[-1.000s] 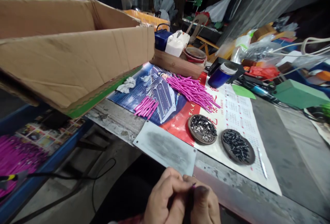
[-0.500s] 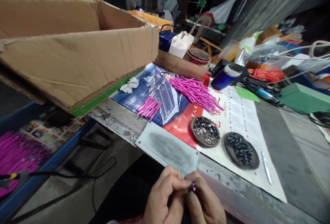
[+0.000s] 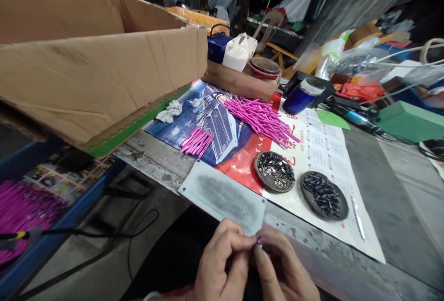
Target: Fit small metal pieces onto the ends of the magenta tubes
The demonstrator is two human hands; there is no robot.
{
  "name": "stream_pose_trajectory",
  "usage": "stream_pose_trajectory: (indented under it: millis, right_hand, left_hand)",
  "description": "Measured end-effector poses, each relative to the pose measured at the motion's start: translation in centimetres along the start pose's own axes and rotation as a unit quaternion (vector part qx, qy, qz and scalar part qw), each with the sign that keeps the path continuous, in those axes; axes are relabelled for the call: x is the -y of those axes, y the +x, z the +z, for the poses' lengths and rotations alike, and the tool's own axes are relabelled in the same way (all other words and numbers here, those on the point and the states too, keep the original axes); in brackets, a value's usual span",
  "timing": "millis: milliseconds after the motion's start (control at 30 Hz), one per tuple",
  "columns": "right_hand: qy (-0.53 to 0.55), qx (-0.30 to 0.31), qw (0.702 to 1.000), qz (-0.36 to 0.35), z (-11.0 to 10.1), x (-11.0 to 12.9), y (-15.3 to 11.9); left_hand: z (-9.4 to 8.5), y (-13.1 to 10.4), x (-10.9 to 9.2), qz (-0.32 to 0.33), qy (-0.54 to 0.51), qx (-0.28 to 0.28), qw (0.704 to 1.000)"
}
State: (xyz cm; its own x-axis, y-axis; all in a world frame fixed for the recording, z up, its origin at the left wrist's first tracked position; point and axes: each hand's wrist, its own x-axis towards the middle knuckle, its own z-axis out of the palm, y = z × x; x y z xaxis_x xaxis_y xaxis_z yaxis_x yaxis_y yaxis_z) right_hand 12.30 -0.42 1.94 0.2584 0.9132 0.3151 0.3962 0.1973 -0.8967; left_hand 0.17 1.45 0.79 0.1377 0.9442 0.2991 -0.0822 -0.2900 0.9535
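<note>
My left hand (image 3: 221,260) and my right hand (image 3: 283,266) meet low in front of me, fingertips together. A small magenta stick (image 3: 259,242) with a shiny metal bit at its end shows between them; most of it is hidden by the fingers. Both hands are closed in a pinch around it. Just beyond lies a pale metal plate (image 3: 208,213) with a dark smudge. Farther right are a round dish of small metal rings (image 3: 268,189) and a round dish of dark slim pieces (image 3: 342,211).
A loose pile of magenta sticks (image 3: 260,118) and a smaller bunch (image 3: 197,141) lie on a printed poster (image 3: 243,164). A big cardboard box (image 3: 114,79) stands left, a blue cup (image 3: 299,102) behind. More magenta sticks (image 3: 24,208) fill a blue-edged tray at lower left.
The view has shifted slightly, so the table's contents sit a little higher and further left. My right hand has turned a little, its fingers spreading rightward; both hands still pinch the small magenta stick.
</note>
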Motion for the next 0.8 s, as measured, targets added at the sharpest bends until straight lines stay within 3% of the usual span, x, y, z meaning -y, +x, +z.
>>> stream_pose_trajectory:
  millis: [133, 400, 667, 800]
  right_hand:
    - [0.004, 0.04, 0.999, 0.001, -0.9, 0.3, 0.6]
    - [0.008, 0.028, 1.0, 0.008, -1.0, 0.6, 0.6]
    - [-0.002, -0.028, 0.999, 0.041, -0.3, 1.0, -0.2]
    - [-0.042, -0.029, 0.999, -0.008, -0.2, 0.4, -0.6]
  left_hand:
    - [0.3, -0.3, -0.4, -0.021, 0.004, -0.006, 1.0]
    - [0.4, -0.9, -0.5, -0.021, 0.007, 0.006, 1.0]
    - [0.6, -0.8, -0.3, -0.042, -0.011, -0.011, 0.999]
    - [0.8, -0.8, -0.1, -0.056, -0.038, -0.018, 0.998]
